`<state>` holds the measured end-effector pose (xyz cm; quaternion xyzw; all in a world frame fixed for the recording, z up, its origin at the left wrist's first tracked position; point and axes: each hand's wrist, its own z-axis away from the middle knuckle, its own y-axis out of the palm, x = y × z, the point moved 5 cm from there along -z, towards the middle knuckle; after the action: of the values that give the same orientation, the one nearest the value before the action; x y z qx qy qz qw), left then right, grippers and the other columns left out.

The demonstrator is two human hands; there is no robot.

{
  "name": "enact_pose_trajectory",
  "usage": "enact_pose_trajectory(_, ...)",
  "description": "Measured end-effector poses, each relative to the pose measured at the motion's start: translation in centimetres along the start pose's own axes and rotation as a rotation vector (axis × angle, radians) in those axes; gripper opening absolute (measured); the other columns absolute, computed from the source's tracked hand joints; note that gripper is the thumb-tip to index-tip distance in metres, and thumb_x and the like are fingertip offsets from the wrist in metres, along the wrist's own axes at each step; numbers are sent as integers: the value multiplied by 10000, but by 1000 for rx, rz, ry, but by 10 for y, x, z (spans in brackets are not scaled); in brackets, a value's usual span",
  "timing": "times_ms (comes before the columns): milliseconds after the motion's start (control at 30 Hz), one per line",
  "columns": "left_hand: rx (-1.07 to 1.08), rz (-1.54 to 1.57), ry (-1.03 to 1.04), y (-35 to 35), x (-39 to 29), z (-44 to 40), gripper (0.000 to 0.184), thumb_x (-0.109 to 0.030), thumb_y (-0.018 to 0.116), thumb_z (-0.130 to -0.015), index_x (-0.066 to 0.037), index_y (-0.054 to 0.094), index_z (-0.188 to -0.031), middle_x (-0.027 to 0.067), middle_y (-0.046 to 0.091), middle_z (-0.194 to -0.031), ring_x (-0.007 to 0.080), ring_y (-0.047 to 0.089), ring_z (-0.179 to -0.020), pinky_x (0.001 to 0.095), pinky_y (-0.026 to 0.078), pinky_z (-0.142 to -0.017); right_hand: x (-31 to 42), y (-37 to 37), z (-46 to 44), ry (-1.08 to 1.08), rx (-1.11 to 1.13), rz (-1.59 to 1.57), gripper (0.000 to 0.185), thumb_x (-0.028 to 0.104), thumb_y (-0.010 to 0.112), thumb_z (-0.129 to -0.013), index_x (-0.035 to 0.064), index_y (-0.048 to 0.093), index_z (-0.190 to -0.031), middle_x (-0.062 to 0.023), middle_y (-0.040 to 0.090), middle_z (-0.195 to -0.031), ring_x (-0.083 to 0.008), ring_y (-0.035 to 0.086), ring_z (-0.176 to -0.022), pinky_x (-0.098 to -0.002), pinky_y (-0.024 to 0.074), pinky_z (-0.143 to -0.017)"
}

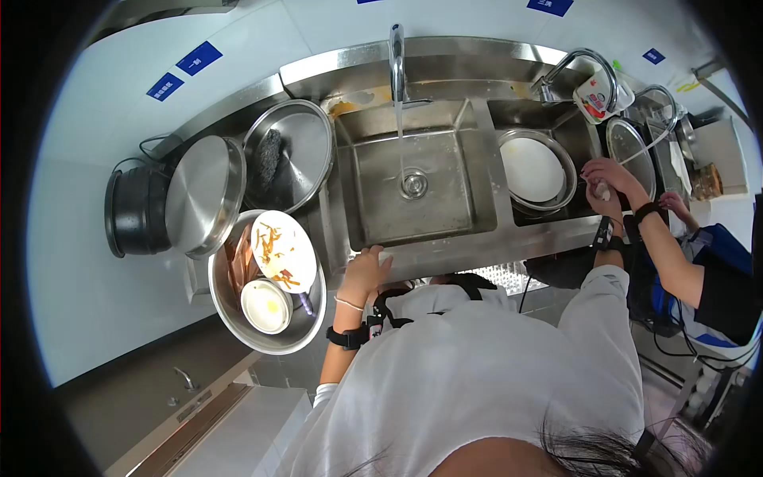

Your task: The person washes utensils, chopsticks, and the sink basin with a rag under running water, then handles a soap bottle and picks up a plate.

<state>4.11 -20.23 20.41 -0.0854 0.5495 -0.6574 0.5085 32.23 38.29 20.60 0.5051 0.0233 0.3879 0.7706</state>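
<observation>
My left hand (366,274) lies on the front rim of the steel sink (421,256), its fingers stretched over the edge and nothing seen in them. My right hand (606,205) reaches to the far right, beside the right basin. Its fingers look curled around a small pale thing (602,191) that I cannot make out. A co-worker's hand (610,171) overlaps it and partly hides its fingers. Left of my right hand, a white plate (531,170) lies in a round metal bowl (569,188) in the right basin. Water runs from the middle tap (397,67) into the middle basin.
At the left, a large metal bowl (226,322) holds a plate with food scraps (284,248) and a small white bowl (267,307). Behind it are metal pans (199,191), a dark scrubber (271,159) and a black pot (137,213). A co-worker stands at my right.
</observation>
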Motion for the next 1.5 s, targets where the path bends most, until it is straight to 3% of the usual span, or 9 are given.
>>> enact_pose_trajectory(267, 51, -10, -63, 1, -1, -5, 393, -360, 542, -859, -72, 558, -1126, 195, 602, -1045, 382, 580, -956, 445, 462, -829, -65, -8, -6, 117, -162, -315, 570, 348, 437, -883, -25, 366, -1309, -199, 499, -1248, -328, 461, -1185, -468, 394, -973)
enact_pose_trajectory(500, -240, 106, 122, -31, -31, -4, 326, -234, 546, -860, -101, 558, -1157, 137, 601, -1048, 330, 555, -999, 421, 402, -898, -334, 25, 34, 734, 83, 682, 420, 168, 556, -819, -23, 486, -1187, -173, 508, -1185, -298, 498, -1091, -417, 417, -963)
enact_pose_trajectory(633, -215, 173, 34, -31, -28, 6, 346, -203, 550, -858, -99, 543, -1188, 142, 601, -1025, 326, 557, -983, 416, 407, -888, -466, -49, -20, 974, -138, 847, 419, 234, 542, -827, 40, 422, -1179, -201, 437, -1240, -327, 492, -1101, -446, 420, -957)
enact_pose_trajectory(767, -177, 198, -124, -25, -16, 26, 351, -181, 558, -850, -89, 539, -1188, 143, 601, -1016, 327, 563, -963, 414, 415, -873, -521, -89, -59, 910, -113, 1342, 446, 248, 549, -826, 43, 400, -1193, -161, 433, -1219, -331, 510, -1070, -436, 434, -941)
enact_pose_trajectory(1067, -139, 158, -250, -10, 6, 40, 337, -172, 565, -843, -74, 549, -1165, 132, 606, -1026, 316, 571, -964, 414, 416, -884, -547, -136, -105, 905, -40, 1372, 281, 188, 545, -856, 52, 472, -1090, -61, 483, -1056, -195, 572, -990, -286, 493, -787)
enact_pose_trajectory(1167, -140, 148, -201, -16, 0, 31, 332, -176, 563, -843, -70, 552, -1157, 135, 603, -1055, 318, 569, -982, 414, 419, -879, -534, -122, -97, 967, 239, 1481, 321, 206, 545, -858, 35, 499, -1126, -73, 529, -1077, -195, 571, -1000, -300, 474, -806)
enact_pose_trajectory(1267, -149, 96, -119, -29, -8, 19, 314, -173, 572, -844, -87, 567, -1146, 128, 597, -1071, 315, 566, -997, 409, 424, -870, -508, -71, -62, 846, 71, 1602, 375, 243, 557, -866, 24, 528, -1168, -81, 580, -1096, -187, 574, -1012, -294, 460, -821)
enact_pose_trajectory(1400, -190, 219, 39, -77, -39, 0, 227, -171, 540, -870, -65, 621, -1054, 133, 619, -1032, 313, 583, -970, 396, 442, -849, -443, 33, -7, 480, 801, 1757, 409, 269, 579, -868, 26, 546, -1195, -63, 619, -1086, -150, 600, -967, -240, 475, -796)
enact_pose_trajectory(1500, -147, 599, 219, -88, -50, -35, 235, -201, 496, -905, -44, 660, -967, 145, 638, -1017, 290, 593, -991, 377, 440, -861, -396, 72, 39, 712, 604, 1238, 442, 300, 598, -838, 32, 558, -1188, -73, 637, -1060, -168, 605, -969, -273, 477, -824)
